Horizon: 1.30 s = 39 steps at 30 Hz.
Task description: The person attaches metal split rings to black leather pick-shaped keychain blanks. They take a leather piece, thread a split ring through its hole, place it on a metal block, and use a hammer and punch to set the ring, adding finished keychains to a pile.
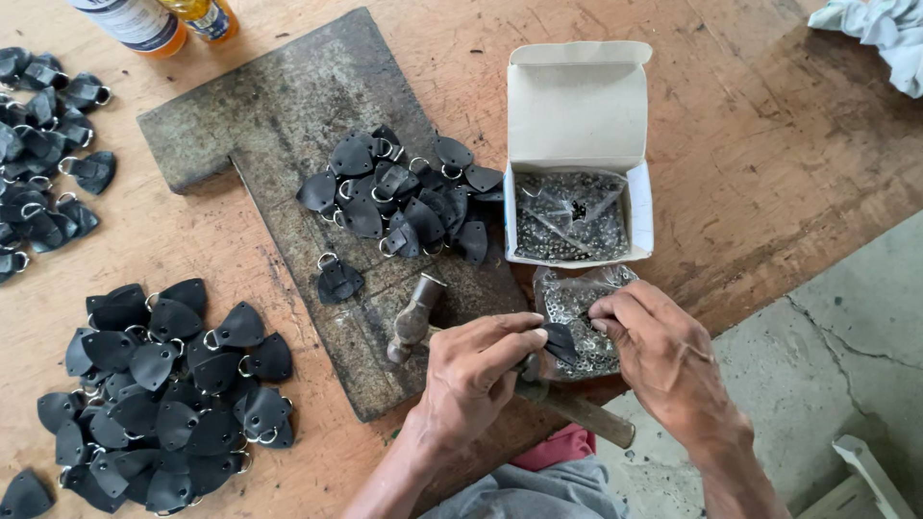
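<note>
My left hand (476,370) and my right hand (659,351) meet at the near edge of the table, both pinching one small black leather tab (561,340) between thumb and fingers. Right behind the tab lies a clear plastic bag of small silver rivets (575,298). A hammer (415,317) lies under my left hand, its metal head on the dark work slab (279,115) and its wooden handle (586,415) running toward me.
An open white cardboard box (577,96) holds more rivets. Piles of black tabs with metal rings lie on the slab (399,197), at the near left (163,394) and far left (43,144). Two bottles (159,19) stand at the back. A pale cloth (880,29) is far right.
</note>
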{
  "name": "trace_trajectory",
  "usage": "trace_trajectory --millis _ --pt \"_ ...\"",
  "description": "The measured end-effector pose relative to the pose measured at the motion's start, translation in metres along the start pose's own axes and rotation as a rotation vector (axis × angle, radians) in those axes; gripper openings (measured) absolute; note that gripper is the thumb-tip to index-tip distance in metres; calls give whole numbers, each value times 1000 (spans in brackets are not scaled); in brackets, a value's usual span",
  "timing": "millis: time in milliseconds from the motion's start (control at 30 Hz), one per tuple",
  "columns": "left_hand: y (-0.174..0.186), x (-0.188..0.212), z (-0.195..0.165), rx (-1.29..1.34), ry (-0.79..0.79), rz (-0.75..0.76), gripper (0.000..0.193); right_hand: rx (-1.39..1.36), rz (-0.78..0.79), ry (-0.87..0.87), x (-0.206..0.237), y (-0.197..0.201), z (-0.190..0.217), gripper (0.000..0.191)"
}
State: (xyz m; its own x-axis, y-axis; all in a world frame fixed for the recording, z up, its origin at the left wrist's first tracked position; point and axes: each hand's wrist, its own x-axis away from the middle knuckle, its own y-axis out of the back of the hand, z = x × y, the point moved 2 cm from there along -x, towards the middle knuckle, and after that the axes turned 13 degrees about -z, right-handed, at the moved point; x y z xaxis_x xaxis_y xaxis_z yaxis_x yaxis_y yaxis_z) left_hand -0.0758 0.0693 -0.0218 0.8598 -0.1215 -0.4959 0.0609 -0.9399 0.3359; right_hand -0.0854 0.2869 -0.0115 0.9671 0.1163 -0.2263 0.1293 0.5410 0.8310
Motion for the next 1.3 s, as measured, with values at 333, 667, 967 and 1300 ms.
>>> trace_trajectory --millis 333,667,967,1300 --pt "2 3 2 62 50 27 47 -106 -28 6 3 2 -3 11" --pt "2 8 5 83 58 29 48 -274 -49 75 7 5 -3 16" --pt "0 8 4 69 73 24 35 -428 -26 133 18 -16 0 28" --pt "7 -8 -19 137 62 -64 43 -413 80 170 11 -7 18 40"
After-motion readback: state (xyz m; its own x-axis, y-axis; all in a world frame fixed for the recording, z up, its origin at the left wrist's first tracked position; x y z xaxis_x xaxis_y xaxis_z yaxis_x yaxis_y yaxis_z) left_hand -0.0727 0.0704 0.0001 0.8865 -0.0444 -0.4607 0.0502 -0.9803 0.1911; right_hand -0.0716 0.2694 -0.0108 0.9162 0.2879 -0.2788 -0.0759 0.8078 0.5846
